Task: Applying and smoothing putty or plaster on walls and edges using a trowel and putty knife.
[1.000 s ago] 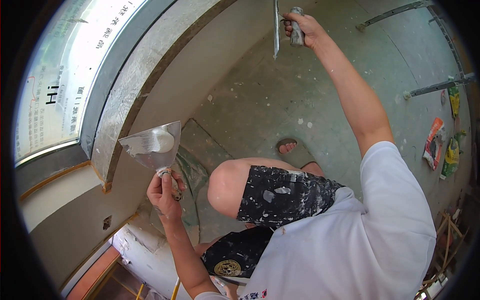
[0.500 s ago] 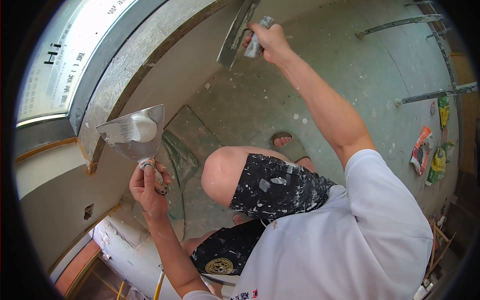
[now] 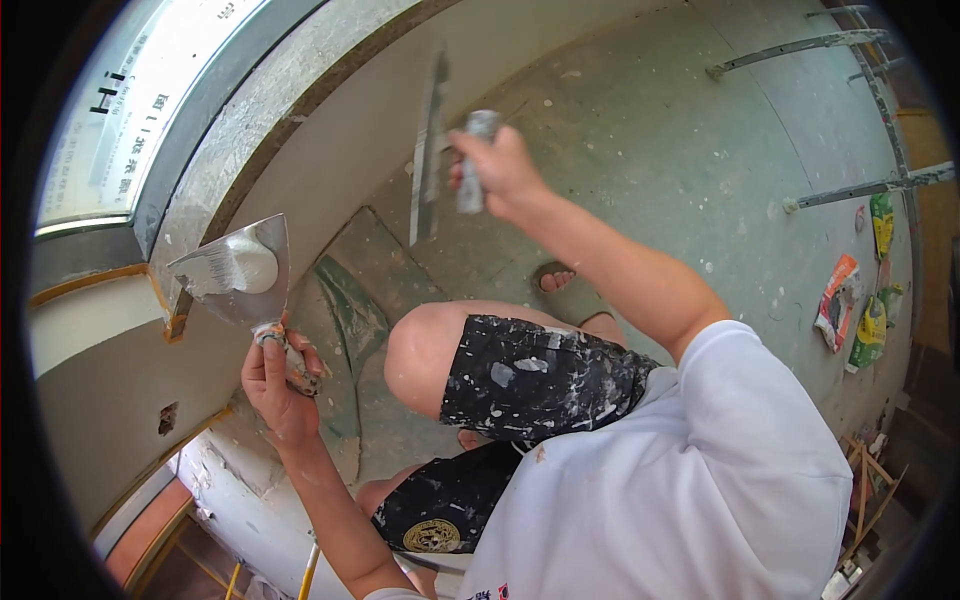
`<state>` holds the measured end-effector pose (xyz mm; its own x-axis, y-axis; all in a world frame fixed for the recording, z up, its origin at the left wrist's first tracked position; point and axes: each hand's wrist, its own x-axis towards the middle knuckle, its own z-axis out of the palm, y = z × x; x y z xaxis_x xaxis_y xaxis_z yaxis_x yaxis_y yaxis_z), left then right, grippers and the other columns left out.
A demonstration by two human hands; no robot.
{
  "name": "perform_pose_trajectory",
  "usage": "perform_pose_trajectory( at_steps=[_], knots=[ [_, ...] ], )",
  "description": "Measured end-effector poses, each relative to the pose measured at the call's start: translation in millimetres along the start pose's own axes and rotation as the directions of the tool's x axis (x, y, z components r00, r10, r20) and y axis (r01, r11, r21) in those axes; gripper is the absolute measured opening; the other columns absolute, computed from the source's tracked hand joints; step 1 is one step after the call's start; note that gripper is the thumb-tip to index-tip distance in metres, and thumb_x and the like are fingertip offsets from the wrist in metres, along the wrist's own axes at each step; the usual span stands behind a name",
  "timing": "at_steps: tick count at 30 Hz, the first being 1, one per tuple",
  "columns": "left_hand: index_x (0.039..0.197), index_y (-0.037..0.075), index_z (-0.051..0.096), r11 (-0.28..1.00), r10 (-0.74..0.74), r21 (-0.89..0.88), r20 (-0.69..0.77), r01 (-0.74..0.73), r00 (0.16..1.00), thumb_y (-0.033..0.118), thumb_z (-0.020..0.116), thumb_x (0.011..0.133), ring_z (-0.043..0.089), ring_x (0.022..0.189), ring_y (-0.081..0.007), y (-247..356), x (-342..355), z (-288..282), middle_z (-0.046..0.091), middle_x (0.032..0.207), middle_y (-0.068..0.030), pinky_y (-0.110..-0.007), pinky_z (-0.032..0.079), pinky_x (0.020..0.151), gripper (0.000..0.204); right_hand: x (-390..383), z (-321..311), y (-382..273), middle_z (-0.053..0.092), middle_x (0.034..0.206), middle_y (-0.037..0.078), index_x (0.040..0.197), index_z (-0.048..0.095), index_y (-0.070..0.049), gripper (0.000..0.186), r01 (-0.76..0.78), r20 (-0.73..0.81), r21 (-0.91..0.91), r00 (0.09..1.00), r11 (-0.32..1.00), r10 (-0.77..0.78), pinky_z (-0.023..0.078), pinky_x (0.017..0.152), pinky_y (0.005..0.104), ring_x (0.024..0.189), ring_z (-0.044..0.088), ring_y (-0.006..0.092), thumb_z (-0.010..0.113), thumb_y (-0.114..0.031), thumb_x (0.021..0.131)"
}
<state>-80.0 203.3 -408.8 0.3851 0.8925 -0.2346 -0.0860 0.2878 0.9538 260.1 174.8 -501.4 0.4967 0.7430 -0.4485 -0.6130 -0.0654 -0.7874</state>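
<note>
My left hand [image 3: 278,395] grips the handle of a wide metal putty knife [image 3: 214,295], its blade up and carrying a lump of white putty [image 3: 247,268], beside the window ledge. My right hand [image 3: 505,170], slightly blurred, is closed round the mottled grey handle of a long flat steel trowel [image 3: 427,160], held over the floor near the wall below the sill. I am squatting, my bare knee [image 3: 415,365] between the two forearms.
A window [image 3: 110,120] with a stone sill [image 3: 235,148] runs along the upper left. Metal bars [image 3: 800,48] lie at the upper right, with torn bags [image 3: 836,300] below them and wood scraps [image 3: 865,490] lower. Green sheeting [image 3: 350,330] covers floor near my knee.
My right hand and the trowel have moved down and leftward, toward the putty knife. My left hand has shifted left, and somewhat down over the last half second, still holding the putty knife.
</note>
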Motion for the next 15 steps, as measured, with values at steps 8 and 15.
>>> perform_pose_trajectory(
  at_steps=[8,15],
  knots=[
    [0.123,-0.005,0.056,0.993,-0.049,-0.104,0.020,0.051,0.999,0.024,0.053,0.101,0.055,0.062,-0.0145,0,8,0,0.060,0.087,-0.0076,-0.026,0.044,0.053,0.036,127,-127,-147,0.056,0.067,0.009,0.081,0.055,0.001,0.014,0.199,-0.135,-0.033,0.970,0.979,-0.202,0.053,0.049,0.0382,0.054,0.057,0.0200,0.068,-0.004,0.084],
    [0.124,-0.003,0.055,0.974,-0.079,-0.207,0.062,0.090,0.995,0.025,0.051,0.102,0.055,0.062,-0.0148,7,8,1,0.059,0.088,-0.0070,-0.027,0.044,0.054,0.036,149,-131,-179,0.056,0.068,0.010,0.085,0.054,0.002,0.013,0.138,-0.089,0.023,0.987,0.990,-0.136,0.053,0.052,0.0378,0.055,0.057,0.0207,0.066,-0.003,0.086]
  ],
)
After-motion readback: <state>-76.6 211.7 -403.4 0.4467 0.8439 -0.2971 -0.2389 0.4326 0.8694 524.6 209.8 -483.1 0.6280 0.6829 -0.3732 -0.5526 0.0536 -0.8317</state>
